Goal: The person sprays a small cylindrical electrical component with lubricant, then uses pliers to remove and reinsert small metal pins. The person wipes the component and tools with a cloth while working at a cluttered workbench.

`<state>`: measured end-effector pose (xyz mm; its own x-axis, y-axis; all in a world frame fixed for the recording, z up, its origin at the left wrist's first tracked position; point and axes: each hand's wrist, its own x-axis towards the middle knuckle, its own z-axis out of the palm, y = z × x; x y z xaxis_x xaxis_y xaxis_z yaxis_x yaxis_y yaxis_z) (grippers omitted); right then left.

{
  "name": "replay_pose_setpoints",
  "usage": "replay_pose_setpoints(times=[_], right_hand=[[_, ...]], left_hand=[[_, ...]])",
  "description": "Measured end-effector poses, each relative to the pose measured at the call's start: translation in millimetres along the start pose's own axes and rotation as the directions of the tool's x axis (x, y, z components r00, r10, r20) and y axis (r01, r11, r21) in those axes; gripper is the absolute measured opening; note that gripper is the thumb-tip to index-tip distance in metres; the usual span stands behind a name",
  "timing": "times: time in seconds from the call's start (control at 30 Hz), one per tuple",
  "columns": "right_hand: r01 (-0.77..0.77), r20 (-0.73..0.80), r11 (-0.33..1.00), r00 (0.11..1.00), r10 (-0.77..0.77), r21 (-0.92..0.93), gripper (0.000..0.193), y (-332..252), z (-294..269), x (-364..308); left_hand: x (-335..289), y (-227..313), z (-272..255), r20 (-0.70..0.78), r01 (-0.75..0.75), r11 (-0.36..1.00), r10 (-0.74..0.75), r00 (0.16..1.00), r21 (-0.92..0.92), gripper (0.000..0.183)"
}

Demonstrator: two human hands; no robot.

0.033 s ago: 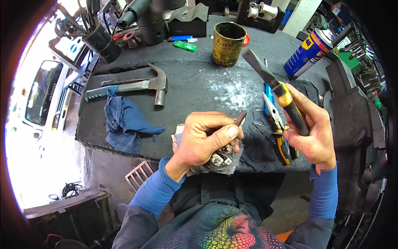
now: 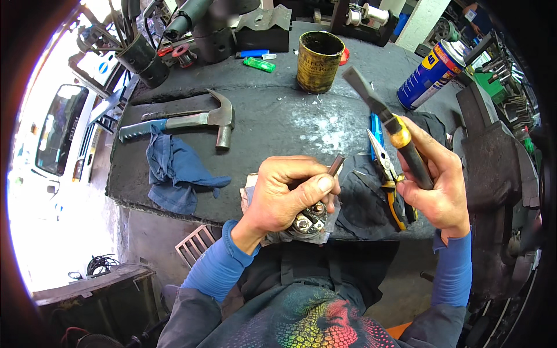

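Here, relayed to my remote post by the head camera, a short metal rod [image 2: 336, 167] rises at a slant from a person's left hand [image 2: 293, 194], thumb and fingers closed firmly around it, directly above a round metal part [image 2: 310, 223] at the bench's near edge. I cannot tell whether the rod touches the part, since the hand hides its lower end. To the right, clear of the rod, the right hand [image 2: 436, 184] grips a tool [image 2: 400, 136] by its black-and-yellow handle, the flat steel head tilted up and to the left. Just beside that hand I see long-nosed pliers [image 2: 387, 169] with yellow-and-black handles, lying partly over a dark cloth [image 2: 362, 211]. Across the dark bench [image 2: 272, 124], to the left, a crumpled blue cloth [image 2: 172, 171] lies against the blue handle of a claw hammer [image 2: 194, 120]. Farther back I make out an upright yellow tin [image 2: 319, 66], stained dark, with a green lighter [image 2: 259, 64] to its left and a blue spray can [image 2: 429, 75] well to its right. Beyond the bench, at far left, a white vehicle [image 2: 61, 130] stands in bright light.
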<state>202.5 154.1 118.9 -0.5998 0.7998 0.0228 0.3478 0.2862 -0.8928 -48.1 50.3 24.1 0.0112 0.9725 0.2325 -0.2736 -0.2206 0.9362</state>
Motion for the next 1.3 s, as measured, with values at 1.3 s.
replay_pose_setpoints(times=[1.3], right_hand=[[-0.061,-0.088,0.942,0.992,0.095,0.331,0.082,24.0,21.7,-15.3]], left_hand=[[1.6,-6.8,-2.1,0.019,0.014,0.995,-0.012,1.000,-0.098,0.023]])
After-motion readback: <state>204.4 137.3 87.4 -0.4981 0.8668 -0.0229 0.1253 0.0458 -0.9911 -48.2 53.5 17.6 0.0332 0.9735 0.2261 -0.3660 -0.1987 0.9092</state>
